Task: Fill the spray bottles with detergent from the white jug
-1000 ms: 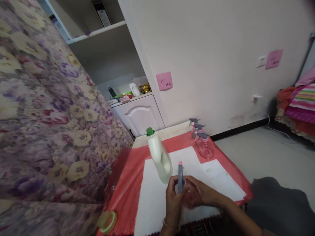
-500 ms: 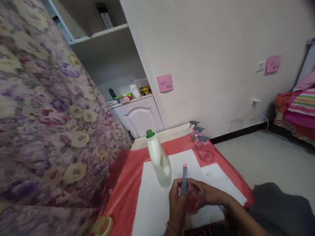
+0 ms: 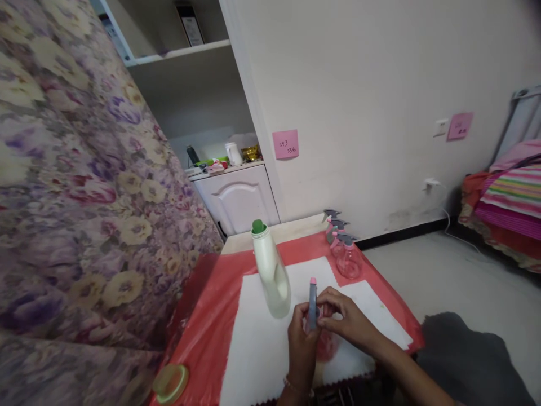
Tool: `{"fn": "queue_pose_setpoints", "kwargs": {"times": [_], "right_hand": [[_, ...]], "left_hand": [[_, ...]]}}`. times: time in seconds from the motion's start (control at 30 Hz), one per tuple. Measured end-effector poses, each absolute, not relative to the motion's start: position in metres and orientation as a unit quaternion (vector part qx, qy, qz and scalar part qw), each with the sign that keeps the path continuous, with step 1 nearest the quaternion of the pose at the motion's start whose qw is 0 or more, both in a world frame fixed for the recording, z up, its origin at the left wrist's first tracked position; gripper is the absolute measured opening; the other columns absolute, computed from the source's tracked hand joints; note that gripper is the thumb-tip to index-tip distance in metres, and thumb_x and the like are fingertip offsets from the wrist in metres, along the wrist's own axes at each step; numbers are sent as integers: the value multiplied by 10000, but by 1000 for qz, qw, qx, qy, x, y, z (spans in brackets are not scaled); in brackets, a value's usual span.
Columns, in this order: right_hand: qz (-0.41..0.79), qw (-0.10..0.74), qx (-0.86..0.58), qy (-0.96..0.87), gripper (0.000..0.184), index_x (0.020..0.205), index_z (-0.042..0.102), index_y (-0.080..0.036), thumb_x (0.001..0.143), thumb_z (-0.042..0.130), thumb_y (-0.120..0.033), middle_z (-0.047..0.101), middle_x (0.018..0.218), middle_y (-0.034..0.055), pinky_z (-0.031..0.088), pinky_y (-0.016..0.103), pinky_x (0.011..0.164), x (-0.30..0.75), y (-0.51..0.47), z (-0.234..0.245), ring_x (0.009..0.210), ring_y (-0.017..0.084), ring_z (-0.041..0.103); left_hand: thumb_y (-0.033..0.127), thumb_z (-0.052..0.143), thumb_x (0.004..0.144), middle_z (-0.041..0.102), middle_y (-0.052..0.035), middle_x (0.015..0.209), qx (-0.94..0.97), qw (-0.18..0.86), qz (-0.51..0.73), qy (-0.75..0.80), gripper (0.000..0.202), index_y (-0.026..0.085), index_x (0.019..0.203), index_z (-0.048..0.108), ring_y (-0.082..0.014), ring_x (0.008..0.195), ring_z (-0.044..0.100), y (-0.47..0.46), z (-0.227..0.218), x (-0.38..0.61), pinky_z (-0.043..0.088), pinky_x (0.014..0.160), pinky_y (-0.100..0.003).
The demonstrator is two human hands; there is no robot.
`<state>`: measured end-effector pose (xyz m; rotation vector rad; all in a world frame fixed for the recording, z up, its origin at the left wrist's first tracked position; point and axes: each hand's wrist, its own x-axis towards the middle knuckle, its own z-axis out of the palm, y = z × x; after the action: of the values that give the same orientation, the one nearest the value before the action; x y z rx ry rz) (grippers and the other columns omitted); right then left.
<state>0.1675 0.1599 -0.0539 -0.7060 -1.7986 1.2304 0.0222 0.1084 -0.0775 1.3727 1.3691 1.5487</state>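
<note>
Over the white cloth (image 3: pixel 257 349), both my hands hold a small pink see-through spray bottle (image 3: pixel 326 344). Its grey trigger head (image 3: pixel 313 301) with a pink nozzle stands up between them. My left hand (image 3: pixel 302 344) wraps around the bottle's left side, fingers closed by the head. My right hand (image 3: pixel 346 321) pinches at the neck just below the head from the right. A white jug (image 3: pixel 270 270) with a green open mouth stands upright just beyond my left hand.
The table has a red plastic cover (image 3: pixel 211 316). Several pink spray bottles (image 3: pixel 344 254) with grey heads stand at its far right corner. A green lid (image 3: pixel 170 383) lies at the near left edge. A floral sofa (image 3: pixel 76 197) is left, a white cabinet (image 3: pixel 236 194) behind.
My right hand has climbed from the bottle's body to its neck under the trigger head. The view shifted slightly; the jug and far bottles stayed put.
</note>
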Motion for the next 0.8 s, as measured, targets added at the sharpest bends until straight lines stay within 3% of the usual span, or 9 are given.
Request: {"fn": "queue_pose_setpoints", "kwargs": {"times": [0.17, 0.33, 0.47, 0.8], "right_hand": [[486, 412, -321, -701, 302, 844, 717, -210, 606, 619, -52, 513, 814, -13, 430, 284, 644, 153, 157, -57, 693, 154, 513], [465, 376, -312, -738, 170, 745, 672, -186, 650, 596, -67, 490, 805, -6, 405, 284, 675, 157, 158, -44, 757, 170, 508], [473, 348, -274, -761, 147, 778, 649, -193, 701, 593, -81, 502, 834, -4, 400, 292, 734, 163, 160, -39, 817, 180, 516], [473, 416, -283, -724, 82, 809, 666, -195, 739, 668, -152, 496, 822, -4, 389, 301, 748, 158, 164, -71, 817, 195, 509]], "left_hand": [[263, 698, 742, 721, -45, 906, 528, 312, 573, 544, 222, 191, 946, 649, -252, 863, 658, 107, -78, 20, 504, 801, -343], [319, 712, 754, 713, -77, 1054, 530, 316, 563, 551, 356, 195, 1074, 618, -271, 975, 659, 105, -82, 20, 499, 883, -381], [368, 725, 761, 687, -95, 1164, 537, 328, 560, 539, 478, 206, 1184, 570, -281, 1079, 637, 104, -84, 18, 483, 952, -402], [392, 720, 766, 700, -91, 1160, 544, 322, 562, 533, 435, 211, 1148, 617, -285, 1068, 641, 105, -80, 21, 491, 958, -407]]}}
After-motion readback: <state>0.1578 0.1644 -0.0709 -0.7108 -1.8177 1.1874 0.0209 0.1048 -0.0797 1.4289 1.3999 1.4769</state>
